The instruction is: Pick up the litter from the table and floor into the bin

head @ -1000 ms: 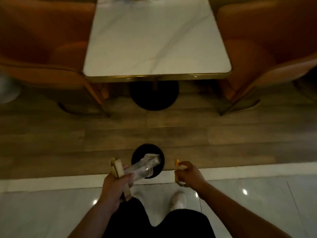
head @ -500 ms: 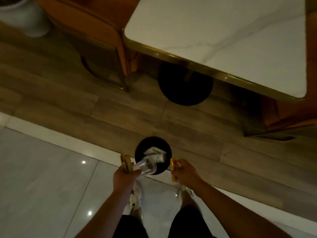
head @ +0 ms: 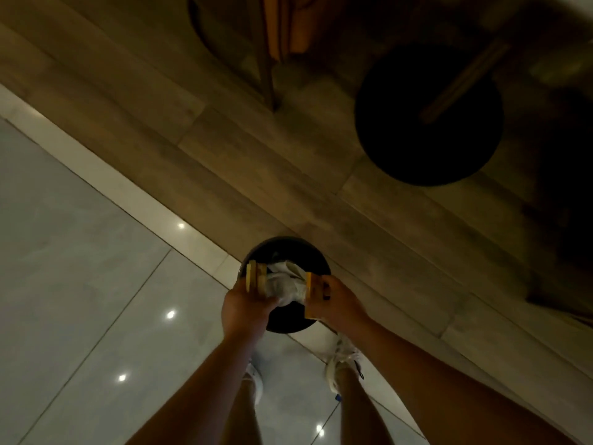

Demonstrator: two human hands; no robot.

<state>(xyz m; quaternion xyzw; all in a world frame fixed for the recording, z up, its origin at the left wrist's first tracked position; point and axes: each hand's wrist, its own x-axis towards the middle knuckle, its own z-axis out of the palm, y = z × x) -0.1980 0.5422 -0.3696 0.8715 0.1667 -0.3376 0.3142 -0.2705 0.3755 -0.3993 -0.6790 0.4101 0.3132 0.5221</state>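
A small round black bin (head: 288,326) stands on the floor right in front of my feet. My left hand (head: 245,308) is over its left rim, closed on a clear plastic cup (head: 284,289) and some flat yellow-edged cardboard pieces (head: 255,278). My right hand (head: 337,301) is over the right rim, closed on a yellow cardboard piece (head: 313,292). White crumpled paper (head: 285,268) shows inside the bin behind the cup. Both hands hold their litter directly above the bin's mouth.
The table's round black base (head: 430,117) sits on the wooden floor at the upper right. An orange chair's legs (head: 269,53) stand at the top centre. Grey glossy tiles (head: 80,284) cover the floor to the left. My white shoes (head: 343,361) are just behind the bin.
My view has tilted down and closer to the bin; the tabletop has left the frame. Both hands have come together over the bin's mouth with their litter.
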